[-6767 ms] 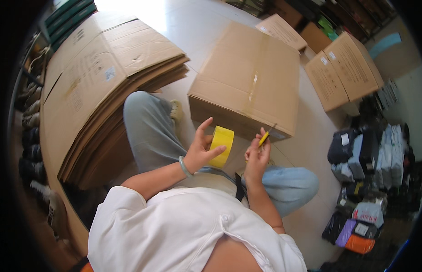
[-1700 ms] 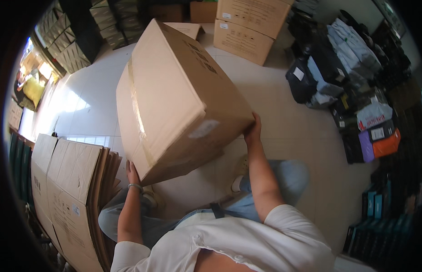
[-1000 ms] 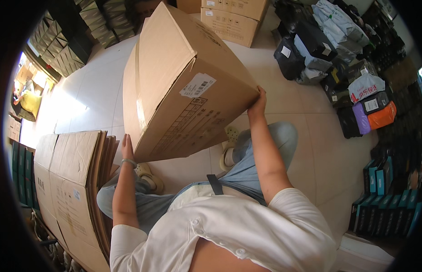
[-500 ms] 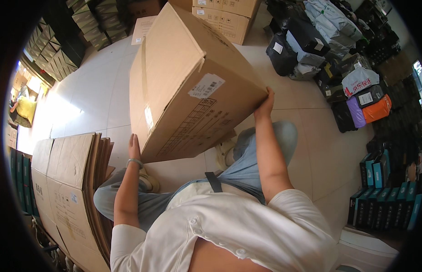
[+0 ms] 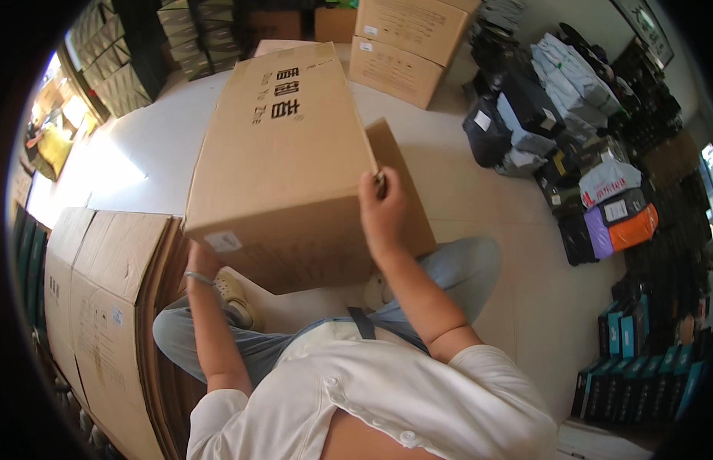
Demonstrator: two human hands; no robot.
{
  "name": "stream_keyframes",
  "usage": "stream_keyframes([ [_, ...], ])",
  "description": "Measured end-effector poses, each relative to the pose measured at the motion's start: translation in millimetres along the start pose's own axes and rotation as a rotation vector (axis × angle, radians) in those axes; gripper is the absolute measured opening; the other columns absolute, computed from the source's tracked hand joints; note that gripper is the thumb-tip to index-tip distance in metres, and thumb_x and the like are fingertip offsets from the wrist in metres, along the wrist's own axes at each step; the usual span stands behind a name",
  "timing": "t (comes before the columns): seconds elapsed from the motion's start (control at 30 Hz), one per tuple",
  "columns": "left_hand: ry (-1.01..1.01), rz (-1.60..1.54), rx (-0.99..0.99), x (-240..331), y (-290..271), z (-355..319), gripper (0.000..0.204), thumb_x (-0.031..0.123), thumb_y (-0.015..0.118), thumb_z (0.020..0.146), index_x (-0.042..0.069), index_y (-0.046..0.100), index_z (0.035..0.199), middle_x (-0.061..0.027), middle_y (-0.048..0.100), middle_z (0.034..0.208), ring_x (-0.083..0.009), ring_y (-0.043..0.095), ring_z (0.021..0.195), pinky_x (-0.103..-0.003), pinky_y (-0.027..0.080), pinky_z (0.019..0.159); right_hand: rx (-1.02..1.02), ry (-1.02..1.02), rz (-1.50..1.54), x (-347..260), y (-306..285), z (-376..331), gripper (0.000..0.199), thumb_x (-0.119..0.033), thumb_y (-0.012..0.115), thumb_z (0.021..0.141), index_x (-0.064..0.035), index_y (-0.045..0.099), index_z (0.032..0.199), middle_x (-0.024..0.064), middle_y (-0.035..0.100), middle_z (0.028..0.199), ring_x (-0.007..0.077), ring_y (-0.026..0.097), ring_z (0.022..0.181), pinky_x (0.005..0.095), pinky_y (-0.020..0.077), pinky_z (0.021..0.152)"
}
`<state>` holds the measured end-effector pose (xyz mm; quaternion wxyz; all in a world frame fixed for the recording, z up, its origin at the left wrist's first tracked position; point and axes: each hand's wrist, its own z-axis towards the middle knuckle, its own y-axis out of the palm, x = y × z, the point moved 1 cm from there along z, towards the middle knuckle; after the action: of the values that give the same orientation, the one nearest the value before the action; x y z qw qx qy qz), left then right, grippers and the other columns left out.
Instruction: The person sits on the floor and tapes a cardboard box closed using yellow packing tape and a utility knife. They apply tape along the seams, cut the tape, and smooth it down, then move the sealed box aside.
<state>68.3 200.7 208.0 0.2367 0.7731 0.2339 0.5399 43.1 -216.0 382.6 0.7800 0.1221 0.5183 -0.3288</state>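
Observation:
A large brown cardboard box [image 5: 280, 153] fills the middle of the view, its broad face turned up and one flap sticking out on its right. My right hand [image 5: 383, 211] grips the box's near right edge, fingers curled over the top. My left hand [image 5: 199, 261] is under the box's near left corner, mostly hidden by it, with a bracelet showing on the wrist. I am seated on the floor, my knees under the box.
A thick stack of flattened cardboard [image 5: 111, 307] lies at my left. Closed cartons [image 5: 406, 46] stand at the back. Piles of bagged clothing [image 5: 548, 130] and rows of shoe boxes [image 5: 648, 360] line the right side. Pale tiled floor [image 5: 525, 284] surrounds me.
The box has been turned from standing steeply on edge to lying with its broad face up. My right hand moved from its far right corner to the near top edge.

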Motion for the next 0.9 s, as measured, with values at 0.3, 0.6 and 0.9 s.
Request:
stream_keyframes([
  [0.3,0.229,0.682,0.471,89,46,-100,0.064,0.034,0.068,0.086,0.012,0.041,0.14,-0.0082,0.056,0.123,-0.0183,0.055,0.109,-0.035,0.048,0.081,-0.489,0.008,0.202,57,31,-57,0.032,-0.029,0.048,0.096,-0.0015,0.063,0.102,0.0198,0.065,0.093,0.0323,0.063,0.083,0.0359,0.0482,0.076],
  [0.6,0.27,0.817,0.325,76,67,-75,0.072,0.039,0.068,0.085,0.009,0.037,0.142,-0.0092,0.055,0.125,-0.0179,0.056,0.106,-0.034,0.051,0.077,-0.457,0.639,-0.615,346,26,-85,0.055,-0.039,0.066,0.079,0.0076,0.059,0.109,0.0228,0.066,0.102,0.0386,0.063,0.097,0.0445,0.0508,0.081],
  [0.9,0.247,0.637,0.325,74,55,-83,0.075,0.04,0.068,0.084,0.014,0.032,0.145,-0.0108,0.047,0.134,-0.0247,0.048,0.118,-0.043,0.046,0.089,-0.612,0.311,-0.653,237,65,-83,0.023,-0.019,0.062,0.077,0.0027,0.069,0.08,0.0241,0.066,0.084,0.0398,0.065,0.081,0.0448,0.0503,0.072],
])
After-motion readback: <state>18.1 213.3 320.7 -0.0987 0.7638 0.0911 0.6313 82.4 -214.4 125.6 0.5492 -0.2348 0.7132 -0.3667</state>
